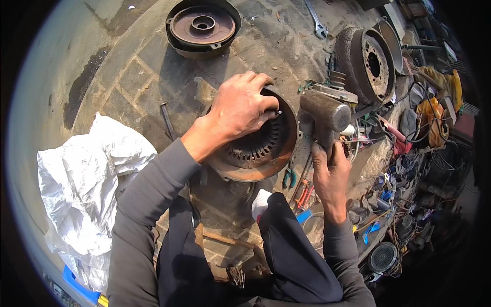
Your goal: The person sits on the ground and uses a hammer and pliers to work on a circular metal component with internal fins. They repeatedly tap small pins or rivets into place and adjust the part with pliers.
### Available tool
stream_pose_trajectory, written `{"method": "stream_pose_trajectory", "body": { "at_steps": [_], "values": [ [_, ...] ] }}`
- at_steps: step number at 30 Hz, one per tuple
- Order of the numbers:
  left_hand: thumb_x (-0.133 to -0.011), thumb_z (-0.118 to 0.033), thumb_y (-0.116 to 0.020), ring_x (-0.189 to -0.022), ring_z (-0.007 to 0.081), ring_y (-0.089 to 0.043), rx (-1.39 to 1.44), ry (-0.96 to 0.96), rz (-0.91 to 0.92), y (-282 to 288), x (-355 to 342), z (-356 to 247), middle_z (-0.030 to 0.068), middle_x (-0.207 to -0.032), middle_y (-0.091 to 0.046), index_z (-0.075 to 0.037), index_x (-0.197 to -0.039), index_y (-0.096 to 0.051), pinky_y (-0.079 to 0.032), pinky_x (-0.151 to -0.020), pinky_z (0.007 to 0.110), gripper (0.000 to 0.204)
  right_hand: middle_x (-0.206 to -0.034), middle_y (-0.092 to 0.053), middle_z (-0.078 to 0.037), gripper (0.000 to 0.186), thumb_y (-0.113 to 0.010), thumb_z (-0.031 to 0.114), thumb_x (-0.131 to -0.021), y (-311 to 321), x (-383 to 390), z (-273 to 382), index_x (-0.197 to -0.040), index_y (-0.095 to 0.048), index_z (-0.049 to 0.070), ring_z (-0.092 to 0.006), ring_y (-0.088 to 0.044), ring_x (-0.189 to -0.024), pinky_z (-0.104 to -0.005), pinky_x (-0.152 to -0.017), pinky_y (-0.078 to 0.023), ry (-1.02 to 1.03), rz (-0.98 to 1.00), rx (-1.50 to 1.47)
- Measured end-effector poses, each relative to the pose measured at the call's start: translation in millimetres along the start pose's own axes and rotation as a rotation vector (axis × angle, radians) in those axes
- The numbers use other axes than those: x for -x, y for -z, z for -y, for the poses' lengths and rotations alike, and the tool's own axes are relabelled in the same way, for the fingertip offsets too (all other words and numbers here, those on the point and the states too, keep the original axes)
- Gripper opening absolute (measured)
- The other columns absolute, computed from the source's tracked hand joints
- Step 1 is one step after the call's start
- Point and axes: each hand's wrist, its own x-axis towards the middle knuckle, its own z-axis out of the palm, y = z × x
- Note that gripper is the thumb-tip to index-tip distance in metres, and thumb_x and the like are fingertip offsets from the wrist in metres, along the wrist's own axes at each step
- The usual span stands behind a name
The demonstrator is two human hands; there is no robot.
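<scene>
A round, rusty metal motor housing [255, 170] with a ring of slots inside stands on the ground between my knees. My left hand [239, 108] is closed over its far rim, thumb and fingers pinching a small metal pin [279, 112] whose shiny end peeks out; the rest of it is hidden by the hand. To the right of the housing, my right hand [330, 174] grips the handle of a heavy hammer [323, 111]. The hammer's blunt steel head is raised beside the rim, apart from the pin.
Another round housing [203, 38] lies at the far side, near an adjustable wrench [318, 25]. A rusty wheel-like drum [376, 64] stands far right. Pliers [289, 177] lie by my right knee, tools and scrap spread beyond. A white sack [84, 189] and metal bar [168, 120] are left.
</scene>
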Motion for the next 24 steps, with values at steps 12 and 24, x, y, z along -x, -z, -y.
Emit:
{"method": "stream_pose_trajectory", "body": {
  "at_steps": [12,24],
  "values": [
    [-0.085,-0.019,-0.09,-0.115,0.0314,-0.071,-0.014,-0.06,-0.032,7.4,-17.5,-5.1,0.0086,-0.124,-0.078,-0.012,-0.1,-0.082,-0.053,-0.099,0.043,0.018,-0.073,-0.059,-0.002,0.035,-0.085,0.027,-0.101,-56.2,-20.9,-42.7,-0.104,-0.065,-0.002,-0.0077,-0.049,-0.071,-0.0316,-0.06,-0.047,-0.249,0.009,-0.304],
    [-0.101,0.001,-0.078,-0.096,0.0157,-0.074,0.363,0.113,-0.191,64.1,-29.1,-20.8,0.009,-0.105,-0.079,0.002,-0.109,-0.075,-0.061,-0.086,0.031,0.009,-0.07,-0.057,-0.004,0.035,-0.084,0.026,-0.101,-56.9,-21.8,-38.6,-0.1,-0.061,0.0,-0.0092,-0.047,-0.069,-0.0327,-0.059,-0.046,-0.249,-0.002,-0.29]
  ]
}}
